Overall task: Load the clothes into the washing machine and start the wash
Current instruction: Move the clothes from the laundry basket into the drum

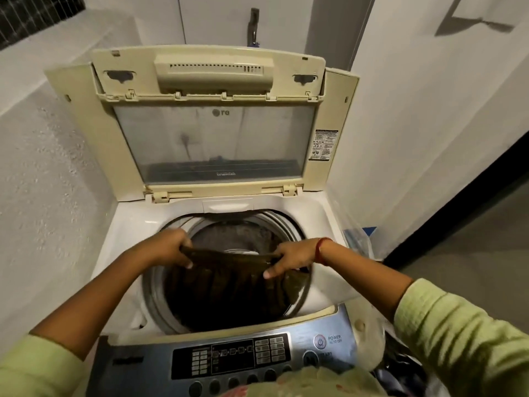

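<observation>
Both hands are clamped on one dark brown garment [229,279], stretching its top edge flat between them. My left hand [171,247] has fingers curled over the cloth and the thumb underneath, at about 10 o'clock on the mouth of the drum [151,290]. My right hand [294,257] pinches the opposite corner at about 3 o'clock, and a red thread [321,250] circles that wrist. From the held edge the garment hangs down into the near half of the drum, so most of it is already inside while its top is level with the rim. The far half of the drum is open to view, with metal showing at the bottom. Around it lies the white top of the washing machine [126,224]. Its lid [214,138] stands folded up at 12 o'clock, with the glass pane facing me. At 6 o'clock, just under my arms, is the grey control panel [229,356], and its power button [319,341] sits at 5 o'clock. A clear plastic bag [357,239] lies beside the machine at 3 o'clock. More dark fabric [400,365] is at 4 o'clock, partly cut off.
</observation>
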